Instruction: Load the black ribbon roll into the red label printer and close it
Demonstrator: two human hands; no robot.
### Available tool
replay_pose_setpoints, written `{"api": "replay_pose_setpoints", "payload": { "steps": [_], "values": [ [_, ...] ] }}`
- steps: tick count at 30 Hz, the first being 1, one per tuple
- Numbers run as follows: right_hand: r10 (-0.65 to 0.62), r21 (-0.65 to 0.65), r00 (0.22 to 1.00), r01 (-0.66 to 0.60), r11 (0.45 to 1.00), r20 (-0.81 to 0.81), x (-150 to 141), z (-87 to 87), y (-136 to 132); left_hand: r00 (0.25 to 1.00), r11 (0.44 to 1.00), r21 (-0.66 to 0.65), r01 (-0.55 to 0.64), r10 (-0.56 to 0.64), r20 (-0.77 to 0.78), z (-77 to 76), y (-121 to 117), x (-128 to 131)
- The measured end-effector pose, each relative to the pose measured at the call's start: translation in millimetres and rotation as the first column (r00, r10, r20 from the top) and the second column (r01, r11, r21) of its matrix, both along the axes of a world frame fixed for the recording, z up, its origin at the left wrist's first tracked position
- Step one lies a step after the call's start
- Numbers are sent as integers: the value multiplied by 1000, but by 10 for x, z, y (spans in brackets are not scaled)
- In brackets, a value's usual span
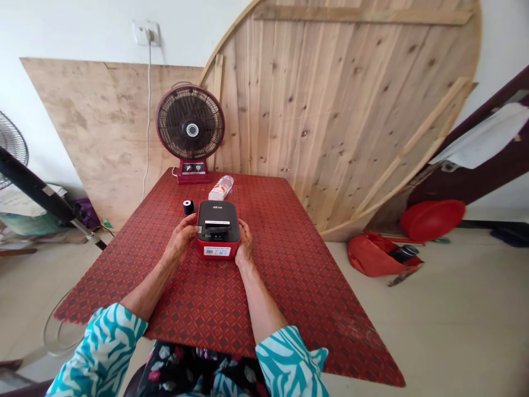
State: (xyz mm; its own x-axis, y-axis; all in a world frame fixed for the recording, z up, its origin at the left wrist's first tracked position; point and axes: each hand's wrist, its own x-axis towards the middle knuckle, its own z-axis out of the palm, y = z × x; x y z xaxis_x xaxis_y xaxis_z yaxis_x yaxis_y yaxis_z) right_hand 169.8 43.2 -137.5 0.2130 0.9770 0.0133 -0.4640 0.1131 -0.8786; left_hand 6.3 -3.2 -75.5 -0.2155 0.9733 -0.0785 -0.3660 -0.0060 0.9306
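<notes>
A small red and black printer point(219, 215) sits on the patterned red tabletop, with a slot across its top and a white label on its front. My left hand point(182, 236) is at its left side, the fingertips at the lid's edge near a small grey tab. Against the right side presses my right hand point(244, 242), its fingers wrapped round the casing. Just left of the printer stands a black roll with a white core point(188, 207). A clear plastic bottle point(221, 188) lies on its side behind it.
A dark red fan point(190, 129) stands at the table's point(289, 298) back edge. Wooden boards point(314, 110) lean on the wall behind. On the floor to the right are a red bag point(372, 255) and a red basin point(433, 219). A second fan's black pole point(41, 184) is at left.
</notes>
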Motion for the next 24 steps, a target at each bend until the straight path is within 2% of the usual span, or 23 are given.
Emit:
{"api": "replay_pose_setpoints", "payload": {
  "steps": [9, 20, 24],
  "values": [
    [4, -5, 1000, -4, 1000, -30, 3, 13, -2, 996, 997, -24, -70, 71, 51, 2, 46, 0],
    [9, -13, 998, -9, 1000, -57, -5, 12, 3, 997, 997, -19, -74, 74, 34, 100, 25, 65],
    [1, 2, 998, -1, 1000, -68, -9, 35, -5, 998, 996, -68, -55, 56, 6, 131, -3, 71]
  ]
}}
